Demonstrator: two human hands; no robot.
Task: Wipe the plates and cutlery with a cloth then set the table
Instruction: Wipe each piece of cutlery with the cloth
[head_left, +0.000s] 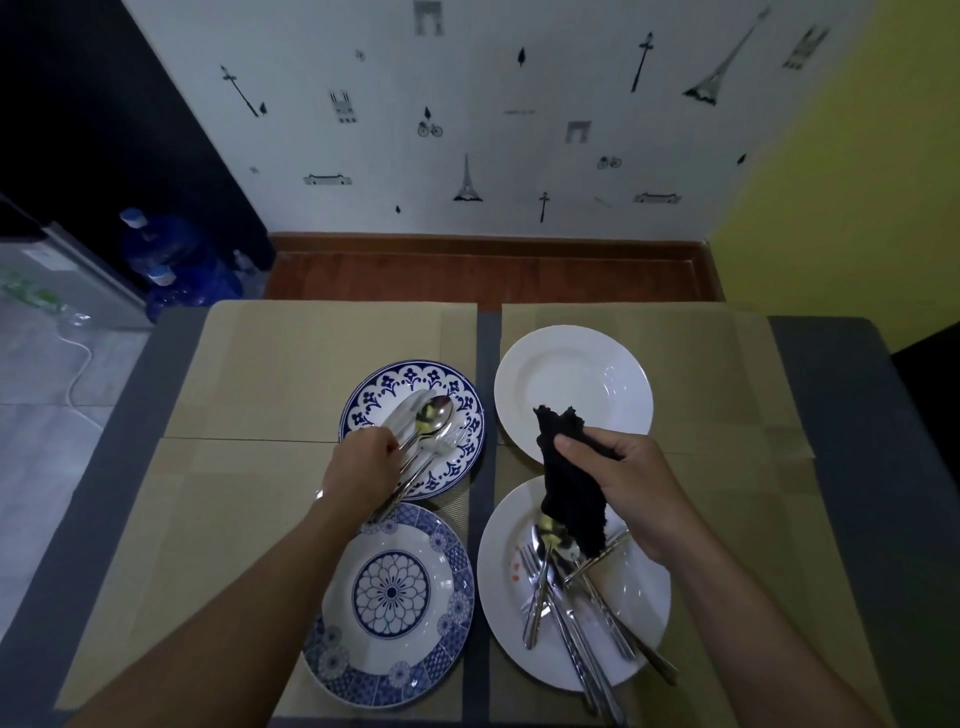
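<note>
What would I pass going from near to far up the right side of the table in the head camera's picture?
The white plate piled with cutlery → right hand gripping the black cloth → empty white plate → wooden floor strip → wall with Paris stickers.

Glossy glazed plates (573, 385), shiny metal cutlery (566, 597), fuzzy black cloth (571, 493), matt brown cardboard sheets (291, 358).
</note>
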